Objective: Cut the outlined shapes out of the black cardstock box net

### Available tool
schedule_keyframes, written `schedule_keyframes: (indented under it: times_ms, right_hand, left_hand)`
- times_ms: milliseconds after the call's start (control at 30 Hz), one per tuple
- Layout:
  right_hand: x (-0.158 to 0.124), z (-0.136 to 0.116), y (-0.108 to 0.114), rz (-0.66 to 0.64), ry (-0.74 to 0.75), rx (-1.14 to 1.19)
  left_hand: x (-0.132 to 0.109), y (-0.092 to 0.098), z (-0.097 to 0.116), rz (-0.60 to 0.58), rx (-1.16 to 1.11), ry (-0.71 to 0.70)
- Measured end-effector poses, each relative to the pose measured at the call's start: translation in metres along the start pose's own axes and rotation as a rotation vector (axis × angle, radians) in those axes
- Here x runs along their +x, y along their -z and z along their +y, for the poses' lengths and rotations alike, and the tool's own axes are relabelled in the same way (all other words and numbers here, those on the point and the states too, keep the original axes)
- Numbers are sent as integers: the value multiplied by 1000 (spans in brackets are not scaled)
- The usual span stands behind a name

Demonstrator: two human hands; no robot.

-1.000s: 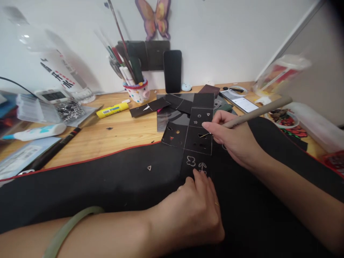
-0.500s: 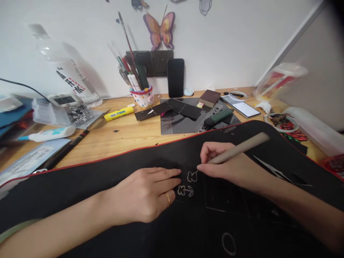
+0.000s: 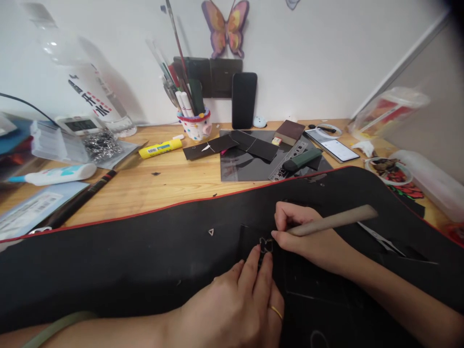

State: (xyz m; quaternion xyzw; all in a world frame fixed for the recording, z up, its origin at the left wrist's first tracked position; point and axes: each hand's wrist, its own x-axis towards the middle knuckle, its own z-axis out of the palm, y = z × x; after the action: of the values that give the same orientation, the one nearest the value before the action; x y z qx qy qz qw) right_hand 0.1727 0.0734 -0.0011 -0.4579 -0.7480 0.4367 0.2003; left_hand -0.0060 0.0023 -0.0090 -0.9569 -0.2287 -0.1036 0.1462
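Observation:
My right hand is closed around a grey-brown pen-shaped tool, its thick end pointing right. The tool's working tip is hidden by my fingers, close to a small pale flower outline on black sheet material. My left hand, wearing a gold ring, lies with fingers stretched out and together. Its fingertips press on the sheet at the lower edge of the outline and cover part of it. Beneath everything spreads a black mat with a red edge. A tiny triangle outline lies left of my hands.
Slim pointed silver scissors or tweezers lie right of my right wrist. Behind the mat are black strips, a dark green cutter and a phone. A pen cup, yellow glue stick and water bottle stand farther back.
My left hand has shifted right and nearer, now over the lower flower drawing, uncovering the triangle. My right hand still grips the tool beside the upper flower. The camera view has tilted slightly.

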Motion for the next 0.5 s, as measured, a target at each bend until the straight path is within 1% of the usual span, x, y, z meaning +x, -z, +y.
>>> schedule_keyframes:
  times_ms: [100, 233, 367, 500]
  right_hand:
    - [-1, 1, -1, -7, -4, -21]
    - [-2, 0, -2, -16, 1, -81]
    - [-1, -2, -1, -39, 64, -148]
    - [1, 0, 1, -101, 136, -134]
  left_hand:
    - [-1, 0, 1, -8, 26, -4]
    - [-2, 0, 2, 22, 44, -26]
    - [-2, 0, 2, 30, 56, -34]
    - [-1, 0, 1, 6, 32, -27]
